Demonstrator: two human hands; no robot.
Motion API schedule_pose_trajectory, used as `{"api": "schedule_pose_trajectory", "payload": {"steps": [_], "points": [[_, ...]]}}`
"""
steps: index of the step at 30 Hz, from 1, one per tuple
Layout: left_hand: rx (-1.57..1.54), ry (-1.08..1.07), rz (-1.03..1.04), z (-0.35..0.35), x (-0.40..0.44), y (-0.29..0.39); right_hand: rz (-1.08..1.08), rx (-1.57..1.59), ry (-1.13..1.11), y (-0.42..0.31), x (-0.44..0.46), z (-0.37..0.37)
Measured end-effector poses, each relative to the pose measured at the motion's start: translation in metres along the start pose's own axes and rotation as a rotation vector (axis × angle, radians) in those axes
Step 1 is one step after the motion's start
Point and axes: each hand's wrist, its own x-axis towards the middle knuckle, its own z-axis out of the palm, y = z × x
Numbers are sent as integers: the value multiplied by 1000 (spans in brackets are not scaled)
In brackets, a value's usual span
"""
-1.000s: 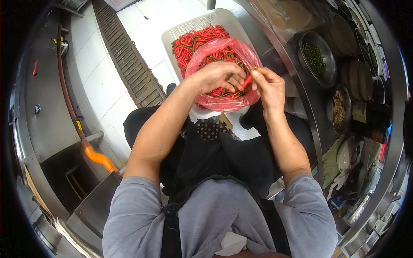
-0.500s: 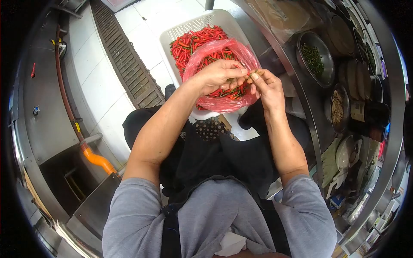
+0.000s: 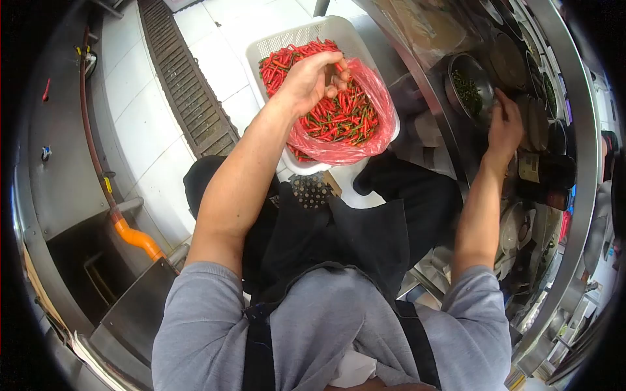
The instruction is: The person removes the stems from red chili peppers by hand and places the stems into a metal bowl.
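Note:
Above a pink plastic bag (image 3: 385, 111) of red chilies (image 3: 349, 117), my left hand (image 3: 314, 81) is closed, fingers curled, with a bit of red chili showing at the fingertips. The bag lies open inside a white perforated basket (image 3: 340, 32), and more red chilies (image 3: 279, 67) are loose beside it. Off to the right, my right hand (image 3: 505, 127) reaches to the near rim of a metal bowl (image 3: 488, 88). Its fingers look stretched out and apart, with nothing visible in them. Small green pieces (image 3: 466, 91) lie in that bowl.
A steel shelf edge (image 3: 433, 85) runs along the right, with stacked dishes and a dark container (image 3: 554, 173) on it. A floor drain grate (image 3: 189, 85) crosses the white tiles. At left stand a steel cabinet (image 3: 72, 163) and an orange pipe (image 3: 138, 238).
My hands were together above the bag. My right hand has moved right to the metal bowl, and my left hand has shifted slightly up and left.

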Motion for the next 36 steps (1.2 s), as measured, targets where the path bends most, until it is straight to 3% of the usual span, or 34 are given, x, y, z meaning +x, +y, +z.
{"api": "schedule_pose_trajectory", "payload": {"steps": [1, 4, 5, 7, 9, 11, 13, 17, 19, 23, 25, 27, 29, 31, 34, 36], "points": [[-9, 3, 2, 0, -1, 0, -235, -281, -39, 5, 5, 0], [108, 155, 29, 3, -4, 1, -109, -267, -2, -6, -3, -1], [101, 161, 29, 2, -5, -1, -114, -267, -9, -14, -7, 3], [253, 120, 25, 0, -1, -3, -230, -110, 182, -37, -19, 14], [269, 134, 11, 2, -2, -5, -202, 159, -111, -74, -49, 35], [351, 139, 3, 2, -3, -6, -423, 81, -484, -90, -76, 67], [360, 144, 8, 3, -4, -5, -484, 70, -719, -99, -103, 98], [384, 146, 28, 0, -7, -5, -595, -36, -809, -89, -122, 141], [409, 156, 23, -1, -7, -3, -628, -75, -966, -87, -120, 146], [475, 190, 1, -2, -6, -5, -588, 1, -923, -78, -112, 143], [497, 197, -1, -2, -6, -6, -373, 139, -801, -76, -100, 134], [650, 170, -28, -4, -6, -7, 74, 244, -857, -73, -93, 124], [734, 152, -77, -8, -2, -14, 373, 650, -866, -56, -94, 125], [820, 130, -127, -9, 0, -20, 459, 721, -855, -71, -90, 111], [387, -117, -177, -4, -3, -29, 569, 826, -840, -79, -96, 108], [448, -125, -183, -1, -2, -33, 568, 914, -807, -80, -102, 110]]}}
